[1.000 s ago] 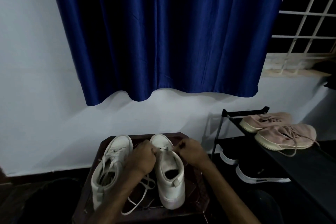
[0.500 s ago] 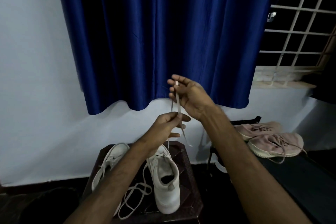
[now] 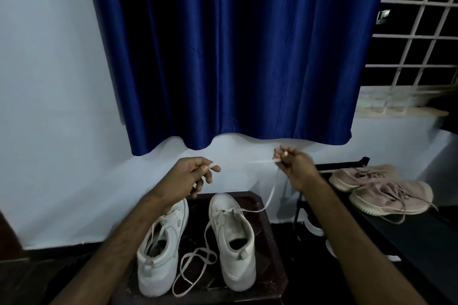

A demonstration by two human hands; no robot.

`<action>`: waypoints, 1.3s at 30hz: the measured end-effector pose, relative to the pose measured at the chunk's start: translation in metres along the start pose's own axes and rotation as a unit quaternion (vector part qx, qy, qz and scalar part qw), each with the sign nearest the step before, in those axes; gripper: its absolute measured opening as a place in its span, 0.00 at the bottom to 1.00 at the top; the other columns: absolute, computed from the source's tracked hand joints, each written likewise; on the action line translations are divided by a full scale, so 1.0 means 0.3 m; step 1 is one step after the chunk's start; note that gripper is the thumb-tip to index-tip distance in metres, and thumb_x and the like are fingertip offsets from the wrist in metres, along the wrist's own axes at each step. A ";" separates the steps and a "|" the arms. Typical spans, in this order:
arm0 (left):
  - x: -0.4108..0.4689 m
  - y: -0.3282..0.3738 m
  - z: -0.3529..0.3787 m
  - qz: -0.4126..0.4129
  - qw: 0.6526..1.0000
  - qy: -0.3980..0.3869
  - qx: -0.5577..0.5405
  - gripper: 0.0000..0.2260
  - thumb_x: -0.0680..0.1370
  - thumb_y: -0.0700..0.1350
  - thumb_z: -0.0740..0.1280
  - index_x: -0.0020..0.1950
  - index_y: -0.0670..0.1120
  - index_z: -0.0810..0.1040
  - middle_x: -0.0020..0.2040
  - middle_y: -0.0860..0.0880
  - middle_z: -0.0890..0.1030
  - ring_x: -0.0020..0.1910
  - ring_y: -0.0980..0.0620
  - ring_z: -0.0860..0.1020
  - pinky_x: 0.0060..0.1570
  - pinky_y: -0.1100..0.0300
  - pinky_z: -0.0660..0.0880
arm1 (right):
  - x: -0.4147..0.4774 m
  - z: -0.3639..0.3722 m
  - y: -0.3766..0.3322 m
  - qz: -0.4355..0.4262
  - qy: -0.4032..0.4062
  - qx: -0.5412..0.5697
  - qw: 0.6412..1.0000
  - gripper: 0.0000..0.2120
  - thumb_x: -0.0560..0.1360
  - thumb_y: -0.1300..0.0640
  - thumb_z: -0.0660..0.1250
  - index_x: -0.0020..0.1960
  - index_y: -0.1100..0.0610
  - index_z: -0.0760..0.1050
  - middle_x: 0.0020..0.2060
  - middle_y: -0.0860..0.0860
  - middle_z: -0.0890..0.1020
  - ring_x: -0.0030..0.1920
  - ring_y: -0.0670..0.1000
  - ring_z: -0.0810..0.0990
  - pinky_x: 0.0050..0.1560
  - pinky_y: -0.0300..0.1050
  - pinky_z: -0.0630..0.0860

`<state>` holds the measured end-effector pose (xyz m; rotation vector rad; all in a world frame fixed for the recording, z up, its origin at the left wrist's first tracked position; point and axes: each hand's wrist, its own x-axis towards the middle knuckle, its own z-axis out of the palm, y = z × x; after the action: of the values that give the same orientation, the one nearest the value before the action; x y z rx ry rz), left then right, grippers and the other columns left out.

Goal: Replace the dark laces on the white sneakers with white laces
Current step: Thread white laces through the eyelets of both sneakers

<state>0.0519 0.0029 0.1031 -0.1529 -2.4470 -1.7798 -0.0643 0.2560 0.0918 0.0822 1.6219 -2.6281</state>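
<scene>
Two white sneakers stand side by side on a dark stool [image 3: 269,235]. The right sneaker [image 3: 234,242] has a white lace [image 3: 269,199] threaded through its front eyelets. My right hand [image 3: 295,166] pinches one end of that lace, raised above and right of the shoe. My left hand [image 3: 190,176] pinches the other end above the left sneaker [image 3: 161,255]. Slack from the lace lies looped [image 3: 193,270] on the stool between the shoes. The left sneaker carries a loose white lace of its own.
A dark shoe rack [image 3: 409,235] stands at the right, with a pair of pink sneakers [image 3: 381,190] on top and dark shoes below. A blue curtain [image 3: 235,57] hangs on the wall ahead, and a barred window [image 3: 416,44] is at the upper right.
My hands rose from the right sneaker with the lace ends, met high up, then came down and spread apart sideways, drawing the lace through the shoe.
</scene>
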 end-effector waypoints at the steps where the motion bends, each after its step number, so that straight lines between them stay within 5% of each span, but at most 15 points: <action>1: 0.002 0.001 0.004 0.011 1.000 0.005 0.025 0.10 0.82 0.41 0.61 0.52 0.44 0.82 0.36 0.50 0.81 0.29 0.53 0.71 0.26 0.64 0.67 | 0.001 -0.013 0.043 0.009 -0.003 -0.029 1.000 0.12 0.78 0.75 0.55 0.48 0.62 0.74 0.47 0.61 0.80 0.43 0.52 0.80 0.37 0.39 0.82; 4: 0.024 0.000 0.032 0.049 0.992 0.039 0.113 0.05 0.79 0.43 0.66 0.46 0.44 0.81 0.37 0.50 0.85 0.28 0.47 0.76 0.28 0.63 0.72 | 0.009 -0.026 0.158 0.038 -0.042 -0.195 0.979 0.10 0.78 0.72 0.58 0.50 0.62 0.75 0.51 0.67 0.81 0.38 0.53 0.81 0.36 0.40 0.81; 5: 0.034 -0.001 0.043 0.056 0.988 0.047 0.135 0.05 0.79 0.43 0.68 0.45 0.44 0.80 0.36 0.51 0.85 0.28 0.47 0.78 0.31 0.61 0.74 | 0.012 -0.028 0.181 0.027 -0.059 -0.321 0.945 0.08 0.79 0.67 0.60 0.54 0.60 0.76 0.52 0.65 0.82 0.39 0.54 0.82 0.39 0.42 0.80; 7: 0.053 -0.011 0.067 0.056 0.982 0.056 0.172 0.06 0.77 0.47 0.70 0.42 0.46 0.80 0.34 0.54 0.85 0.28 0.48 0.79 0.35 0.56 0.78 | 0.031 -0.030 0.205 -0.053 -0.090 -0.638 0.763 0.12 0.80 0.55 0.63 0.62 0.53 0.76 0.54 0.58 0.83 0.47 0.56 0.82 0.48 0.47 0.77; 8: 0.060 -0.015 0.079 0.054 0.979 0.057 0.187 0.07 0.75 0.49 0.71 0.41 0.48 0.79 0.34 0.55 0.84 0.29 0.49 0.79 0.37 0.55 0.78 | 0.027 -0.017 0.199 -0.112 -0.086 -0.712 0.688 0.14 0.80 0.51 0.62 0.65 0.50 0.75 0.56 0.55 0.83 0.53 0.55 0.81 0.53 0.47 0.76; 9: 0.067 -0.020 0.092 0.054 0.977 0.060 0.197 0.07 0.74 0.51 0.72 0.39 0.49 0.79 0.33 0.55 0.84 0.30 0.51 0.79 0.38 0.53 0.79 | 0.011 0.007 0.187 -0.166 -0.096 -0.707 0.681 0.15 0.80 0.49 0.61 0.65 0.49 0.75 0.57 0.53 0.82 0.56 0.53 0.80 0.55 0.46 0.75; 12: 0.090 -0.048 0.119 0.054 0.976 0.082 0.192 0.09 0.71 0.54 0.74 0.37 0.52 0.79 0.32 0.56 0.83 0.34 0.57 0.80 0.43 0.50 0.79 | -0.047 0.095 0.167 -0.153 -0.261 -0.470 0.829 0.15 0.82 0.50 0.58 0.62 0.54 0.78 0.56 0.50 0.83 0.59 0.48 0.79 0.59 0.42 0.73; 16: 0.103 -0.083 0.121 0.050 0.976 0.085 0.192 0.09 0.70 0.54 0.75 0.36 0.51 0.79 0.32 0.56 0.83 0.35 0.58 0.81 0.44 0.50 0.79 | -0.084 0.113 0.193 -0.051 -0.330 -0.298 0.894 0.15 0.82 0.57 0.59 0.56 0.67 0.79 0.48 0.62 0.84 0.49 0.54 0.84 0.55 0.49 0.80; 19: 0.095 -0.094 0.123 0.036 0.963 0.067 0.257 0.11 0.68 0.55 0.76 0.36 0.51 0.78 0.31 0.57 0.82 0.33 0.61 0.79 0.42 0.54 0.77 | -0.072 0.090 0.184 -0.029 -0.336 -0.316 0.887 0.12 0.78 0.61 0.66 0.50 0.72 0.79 0.37 0.58 0.83 0.31 0.44 0.79 0.35 0.34 0.76; 26: 0.066 -0.143 0.136 -0.003 0.957 0.050 0.286 0.13 0.68 0.60 0.74 0.42 0.53 0.77 0.33 0.56 0.83 0.36 0.60 0.80 0.43 0.55 0.78 | -0.017 0.075 0.199 0.000 -0.347 -0.415 0.841 0.09 0.74 0.59 0.72 0.48 0.66 0.82 0.34 0.55 0.83 0.35 0.50 0.78 0.39 0.40 0.76; 28: 0.040 -0.162 0.139 -0.045 0.956 0.070 0.281 0.16 0.70 0.64 0.71 0.45 0.53 0.77 0.39 0.54 0.83 0.41 0.56 0.80 0.46 0.55 0.78 | -0.016 0.077 0.211 -0.005 -0.318 -0.429 0.845 0.06 0.75 0.61 0.71 0.46 0.64 0.83 0.31 0.51 0.82 0.32 0.44 0.77 0.35 0.36 0.74; 31: -0.022 -0.186 0.161 -0.130 0.957 0.032 0.259 0.24 0.70 0.70 0.67 0.48 0.49 0.76 0.43 0.52 0.82 0.44 0.53 0.80 0.41 0.56 0.78 | -0.008 0.070 0.256 0.005 -0.271 -0.416 0.868 0.05 0.75 0.61 0.70 0.41 0.59 0.83 0.34 0.53 0.83 0.35 0.49 0.77 0.41 0.42 0.74; 34: -0.064 -0.201 0.202 -0.182 0.965 -0.003 0.191 0.24 0.70 0.64 0.70 0.52 0.46 0.75 0.47 0.49 0.81 0.45 0.51 0.81 0.37 0.57 0.79 | -0.011 0.055 0.308 -0.015 -0.267 -0.457 0.848 0.06 0.74 0.59 0.73 0.39 0.59 0.83 0.34 0.55 0.82 0.35 0.47 0.76 0.40 0.42 0.73; 37: -0.081 -0.205 0.225 -0.151 0.963 0.069 0.213 0.14 0.75 0.56 0.68 0.46 0.46 0.77 0.43 0.50 0.82 0.47 0.51 0.80 0.46 0.56 0.75 | -0.016 0.049 0.354 -0.049 -0.271 -0.519 0.809 0.07 0.73 0.56 0.73 0.40 0.60 0.83 0.36 0.55 0.84 0.35 0.44 0.78 0.42 0.44 0.75; 39: -0.087 -0.215 0.226 -0.147 0.966 0.114 0.180 0.12 0.75 0.54 0.67 0.41 0.46 0.80 0.39 0.50 0.83 0.44 0.52 0.80 0.46 0.56 0.75 | -0.019 0.051 0.385 -0.063 -0.268 -0.550 0.788 0.08 0.71 0.48 0.72 0.37 0.51 0.83 0.37 0.51 0.85 0.39 0.45 0.81 0.47 0.48 0.77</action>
<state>0.0662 0.0472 0.0179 0.4426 -2.6667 -1.3103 -0.0506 0.1908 -0.0038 -0.7421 2.5586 -1.1390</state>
